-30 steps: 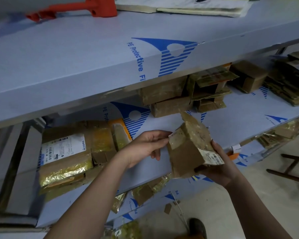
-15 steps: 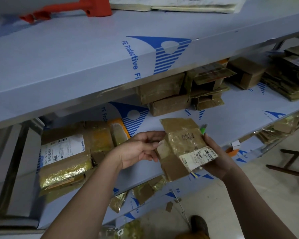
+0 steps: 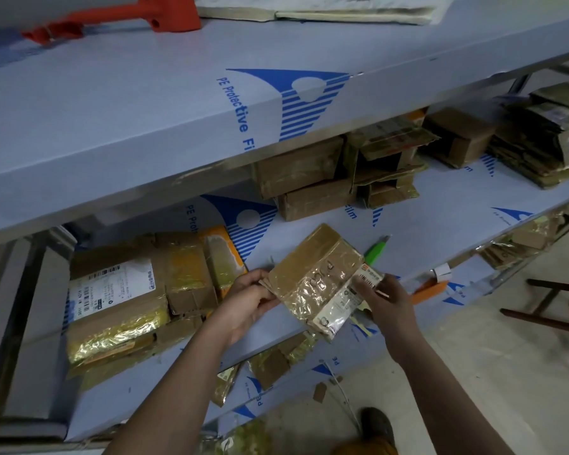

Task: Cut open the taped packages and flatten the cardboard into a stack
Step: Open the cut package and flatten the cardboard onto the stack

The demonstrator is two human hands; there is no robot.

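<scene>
Fingers of both hands grip the flattened carton (image 3: 316,277) by opposite edges above the shelf lip (image 3: 309,330).

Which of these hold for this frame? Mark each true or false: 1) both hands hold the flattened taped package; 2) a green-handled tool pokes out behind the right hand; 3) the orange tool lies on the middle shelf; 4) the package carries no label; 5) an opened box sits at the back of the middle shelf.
1. True: the left hand grips one edge of the flattened package and the right hand grips the other.
2. True: the green-handled tool shows just above the right hand.
3. False: the orange tool lies on the top shelf.
4. False: a barcode label sits at its right end.
5. True: an opened box stands there, flaps out.
</scene>
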